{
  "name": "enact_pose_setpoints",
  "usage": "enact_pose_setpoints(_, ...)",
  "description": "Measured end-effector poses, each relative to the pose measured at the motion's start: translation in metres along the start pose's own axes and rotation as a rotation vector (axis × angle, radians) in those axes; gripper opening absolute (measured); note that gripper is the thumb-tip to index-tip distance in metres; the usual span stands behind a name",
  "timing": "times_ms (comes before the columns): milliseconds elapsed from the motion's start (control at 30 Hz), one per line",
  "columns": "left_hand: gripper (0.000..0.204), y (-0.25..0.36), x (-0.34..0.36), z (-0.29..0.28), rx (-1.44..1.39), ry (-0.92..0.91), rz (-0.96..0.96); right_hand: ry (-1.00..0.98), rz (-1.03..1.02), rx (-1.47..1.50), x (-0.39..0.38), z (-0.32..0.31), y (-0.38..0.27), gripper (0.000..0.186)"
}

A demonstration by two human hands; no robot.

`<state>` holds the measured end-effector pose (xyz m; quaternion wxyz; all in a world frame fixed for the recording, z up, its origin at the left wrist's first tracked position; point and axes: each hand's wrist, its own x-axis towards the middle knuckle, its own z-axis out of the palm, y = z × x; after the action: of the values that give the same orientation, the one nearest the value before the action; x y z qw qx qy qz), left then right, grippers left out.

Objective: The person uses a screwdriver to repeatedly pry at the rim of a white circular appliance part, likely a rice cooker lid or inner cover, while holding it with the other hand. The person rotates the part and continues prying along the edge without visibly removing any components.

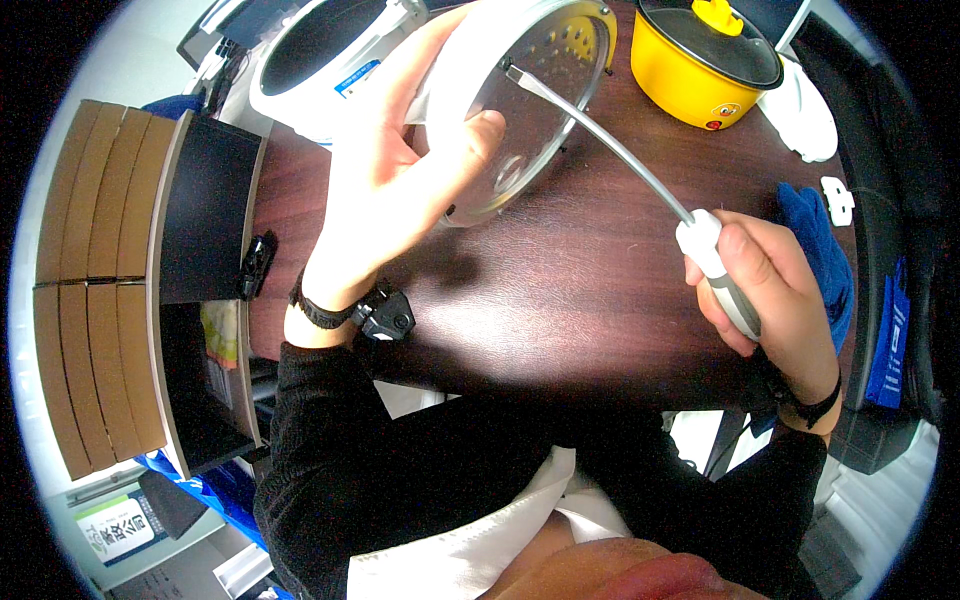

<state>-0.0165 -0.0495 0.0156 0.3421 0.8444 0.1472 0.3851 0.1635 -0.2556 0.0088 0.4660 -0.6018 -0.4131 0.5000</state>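
My left hand (400, 150) grips a white round lid-like part (455, 75) by its rim and holds it tilted up over the table. Its face is a shiny disc with several small holes near the top and dark studs along the edge. In my right hand (775, 275) is a long tool (640, 165) with a white and grey grip and a thin, slightly bent metal shaft. The fingers wrap round its grip. Its pale, flattened end with a small dark tip reaches the disc's face, near the centre; whether it presses there I cannot tell.
A white appliance (300, 75) with a wide dark opening stands behind my left hand. At the back right is a yellow pot (685, 70) with a dark lid, beside a white object (800, 115). Blue cloth (820, 250) lies at the right edge. Cardboard boxes (100, 200) adjoin the shelf at left.
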Motion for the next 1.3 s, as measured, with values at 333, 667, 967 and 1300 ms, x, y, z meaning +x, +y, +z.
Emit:
enact_pose_setpoints(333, 0.064, -0.022, 0.018, -0.005, -0.192, -0.25, 0.312, -0.003, 0.127, 0.076, -0.003, -0.007, -0.008, 0.041)
enact_pose_setpoints(667, 0.063, -0.015, 0.016, -0.004, -0.208, -0.272, 0.269, 0.074, 0.147, 0.015, -0.006, -0.006, -0.013, 0.041)
enact_pose_setpoints(967, 0.063, -0.016, 0.014, -0.003, -0.185, -0.288, 0.24, 0.061, 0.144, 0.001, -0.005, -0.004, -0.011, 0.038)
enact_pose_setpoints(1300, 0.06, -0.023, 0.015, -0.007, 0.0, -0.202, 0.419, -0.231, 0.27, 0.454, 0.011, -0.006, 0.004, 0.052)
